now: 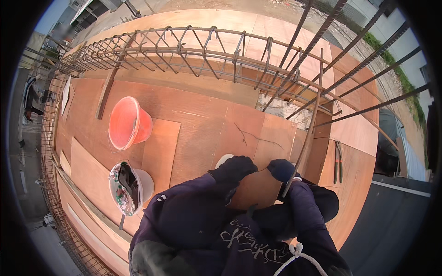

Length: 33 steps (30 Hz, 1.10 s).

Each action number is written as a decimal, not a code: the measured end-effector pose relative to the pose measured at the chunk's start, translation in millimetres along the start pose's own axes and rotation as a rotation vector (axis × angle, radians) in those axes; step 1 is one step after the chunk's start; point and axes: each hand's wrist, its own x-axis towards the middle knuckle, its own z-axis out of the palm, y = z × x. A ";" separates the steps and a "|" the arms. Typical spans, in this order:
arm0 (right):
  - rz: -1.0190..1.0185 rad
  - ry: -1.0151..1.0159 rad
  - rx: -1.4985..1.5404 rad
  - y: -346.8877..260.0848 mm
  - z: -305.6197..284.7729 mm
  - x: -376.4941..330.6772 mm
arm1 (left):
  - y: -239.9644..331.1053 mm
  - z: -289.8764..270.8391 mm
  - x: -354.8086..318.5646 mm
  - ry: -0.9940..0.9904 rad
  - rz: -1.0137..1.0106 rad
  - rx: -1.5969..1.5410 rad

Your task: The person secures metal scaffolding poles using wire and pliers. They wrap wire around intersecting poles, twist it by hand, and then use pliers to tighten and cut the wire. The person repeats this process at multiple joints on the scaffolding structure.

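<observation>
My left hand [235,169], in a dark glove, is closed in front of my body. My right hand [280,170], gloved in dark blue, is closed a short way to its right. A short piece of thin wire [263,169] spans the gap, with one end at each hand. Just beyond them, thin dark bent wires [258,136] lie on the plywood [198,124]. Part of a white round object [224,160] shows behind my left hand, which hides the rest. A long steel rod [309,131] slants past my right wrist.
A red bucket [123,123] and a white bucket [146,186] with crumpled material inside stand at the left. Pliers [338,163] with orange-and-black handles lie at the right. A rebar cage [184,50] crosses the far side; several upright bars [363,60] lean in at upper right.
</observation>
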 end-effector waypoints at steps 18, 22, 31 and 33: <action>-0.407 0.128 0.514 -10.0 -41.4 -24.1 | 32.2 -28.7 1.2 0.117 -0.039 0.060; -0.351 0.343 0.548 -16.8 -32.3 -23.8 | 56.3 -38.0 7.4 0.224 -0.147 -0.014; -0.442 0.260 0.416 -13.4 -12.6 -34.0 | 42.4 -5.6 57.6 0.572 -0.577 -0.351; -0.483 0.212 0.462 -16.1 -7.2 -34.0 | 23.4 2.4 55.9 0.702 -0.657 -0.571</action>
